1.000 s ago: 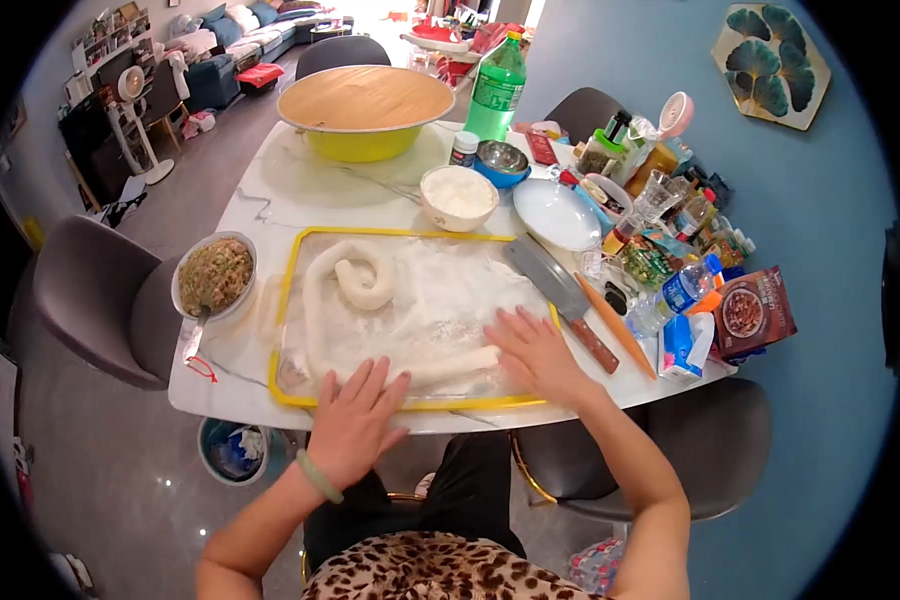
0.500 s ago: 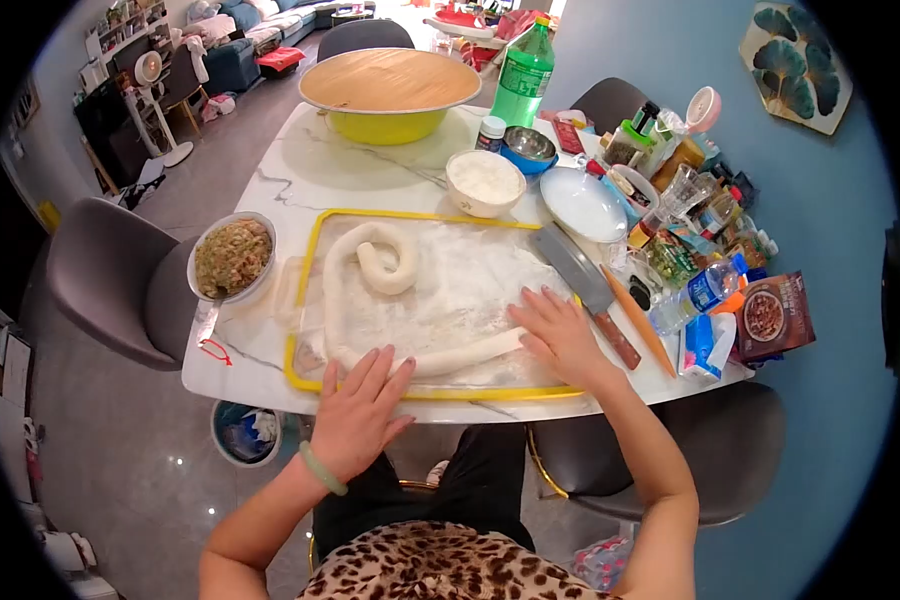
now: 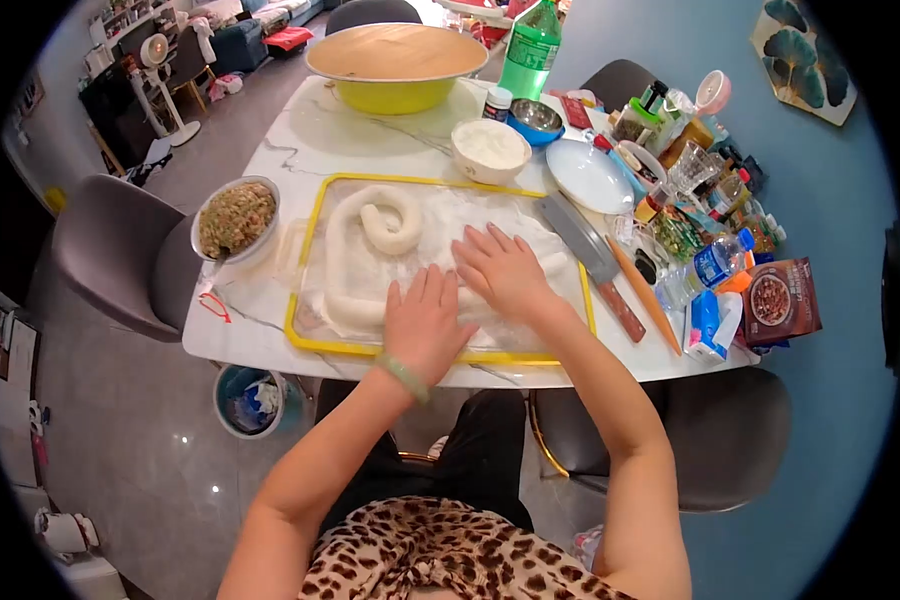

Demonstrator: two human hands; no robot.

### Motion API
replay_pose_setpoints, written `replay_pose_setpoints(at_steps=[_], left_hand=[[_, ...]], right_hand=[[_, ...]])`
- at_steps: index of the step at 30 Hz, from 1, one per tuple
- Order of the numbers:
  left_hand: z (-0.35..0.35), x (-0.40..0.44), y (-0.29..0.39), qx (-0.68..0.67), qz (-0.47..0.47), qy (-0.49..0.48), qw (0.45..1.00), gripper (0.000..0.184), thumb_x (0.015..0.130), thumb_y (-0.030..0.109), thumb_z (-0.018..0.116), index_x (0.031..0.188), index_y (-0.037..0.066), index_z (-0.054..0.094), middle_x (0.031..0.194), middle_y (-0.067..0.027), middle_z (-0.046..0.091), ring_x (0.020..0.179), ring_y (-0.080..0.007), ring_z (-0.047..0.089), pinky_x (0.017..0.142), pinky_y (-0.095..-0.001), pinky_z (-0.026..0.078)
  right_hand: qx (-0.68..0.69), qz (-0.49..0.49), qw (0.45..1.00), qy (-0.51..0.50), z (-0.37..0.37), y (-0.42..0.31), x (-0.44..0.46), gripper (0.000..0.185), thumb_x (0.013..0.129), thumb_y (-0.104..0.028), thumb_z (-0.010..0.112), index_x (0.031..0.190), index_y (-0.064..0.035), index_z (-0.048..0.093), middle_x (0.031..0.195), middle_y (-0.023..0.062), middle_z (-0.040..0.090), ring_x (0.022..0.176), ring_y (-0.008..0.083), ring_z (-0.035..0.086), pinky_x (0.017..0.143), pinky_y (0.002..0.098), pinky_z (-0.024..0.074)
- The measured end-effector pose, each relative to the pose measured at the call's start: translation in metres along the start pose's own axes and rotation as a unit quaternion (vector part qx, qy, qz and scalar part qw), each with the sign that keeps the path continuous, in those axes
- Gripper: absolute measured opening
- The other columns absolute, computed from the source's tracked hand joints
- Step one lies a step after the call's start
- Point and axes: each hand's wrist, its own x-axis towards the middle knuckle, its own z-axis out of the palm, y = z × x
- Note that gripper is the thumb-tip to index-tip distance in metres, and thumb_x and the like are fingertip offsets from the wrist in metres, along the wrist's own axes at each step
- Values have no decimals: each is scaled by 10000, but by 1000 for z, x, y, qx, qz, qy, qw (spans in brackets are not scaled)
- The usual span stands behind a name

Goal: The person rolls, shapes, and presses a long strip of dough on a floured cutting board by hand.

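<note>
A long rope of white dough [image 3: 348, 232] lies on a floured mat with a yellow rim [image 3: 292, 300]; its far end curls into a spiral. My left hand [image 3: 425, 325], a pale green bangle at its wrist, rests flat on the front stretch of the rope with fingers spread. Just right of it, my right hand [image 3: 505, 270] lies open, palm down, over the same stretch. Both palms hide part of the dough, and a bit of its end shows right of my right hand. A cleaver [image 3: 580, 240] lies across the mat's right edge.
A rolling pin [image 3: 645, 295] lies beside the cleaver. Behind the mat stand a bowl of flour [image 3: 490, 152], a white plate [image 3: 590, 177] and a large yellow-green basin [image 3: 395, 95]. Filling sits in a bowl [image 3: 236, 220] at left. Bottles, jars and a box [image 3: 780, 300] crowd the right side.
My hands have come closer together along the dough: the left moved right and forward, the right moved left. The view has shifted slightly.
</note>
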Motion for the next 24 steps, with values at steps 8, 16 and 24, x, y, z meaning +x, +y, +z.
replay_pose_setpoints(at_steps=[8,16,24], left_hand=[[0,-20,-5,3,34,-4,999,769,878,486,595,1451,30,362,1498,-170,385,1398,-290,352,1084,-615,250],[-7,-5,-9,-1,34,-7,999,749,874,488,594,1435,37,389,1478,-179,411,1393,-299,353,1092,-606,244],[-2,4,-13,10,55,24,998,756,875,491,597,1440,37,381,1476,-184,403,1392,-306,350,1084,-608,248]], right_hand=[[-15,-52,998,40,2,34,-36,458,976,-352,466,1412,-213,478,1531,80,364,1401,362,321,1103,563,263],[-32,6,999,43,7,44,-23,452,982,-404,432,1386,-216,512,1509,101,396,1394,369,329,1112,571,247],[-16,-3,997,81,1,51,-14,431,969,-381,473,1361,-217,542,1498,112,406,1386,373,339,1093,575,274]])
